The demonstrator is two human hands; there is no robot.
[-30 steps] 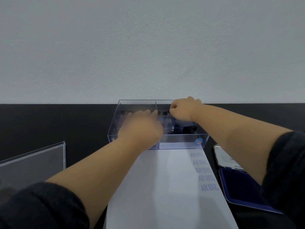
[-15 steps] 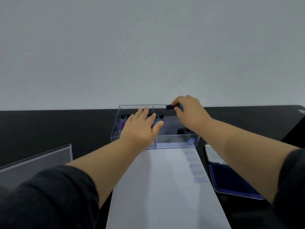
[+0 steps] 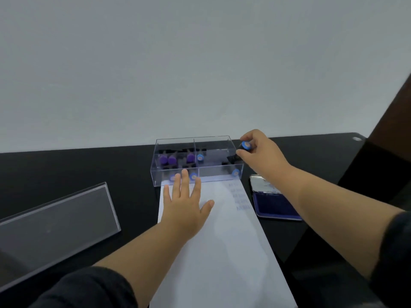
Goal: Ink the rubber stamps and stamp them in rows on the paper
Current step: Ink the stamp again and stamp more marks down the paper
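Observation:
My right hand (image 3: 260, 152) pinches a black rubber stamp with a blue cap (image 3: 244, 147) just past the right end of the clear stamp box (image 3: 219, 177). Inside the box lie several more stamps (image 3: 169, 160) with purple and blue caps. My left hand (image 3: 183, 204) lies flat with spread fingers on the top left of the white paper (image 3: 222, 252). A column of faint blue stamped words (image 3: 239, 197) runs down the paper's right edge. The open blue ink pad (image 3: 274, 205) sits to the right of the paper.
The clear box lid (image 3: 55, 223) lies on the black table (image 3: 77, 170) to the left. The ink pad's lid (image 3: 262, 185) stands open behind the pad. A grey wall rises right behind the box. A dark brown edge (image 3: 391, 107) shows at far right.
My right hand has lifted a stamp out of the box and carried it to the right end. My left hand has come off the box and settled flat on the paper.

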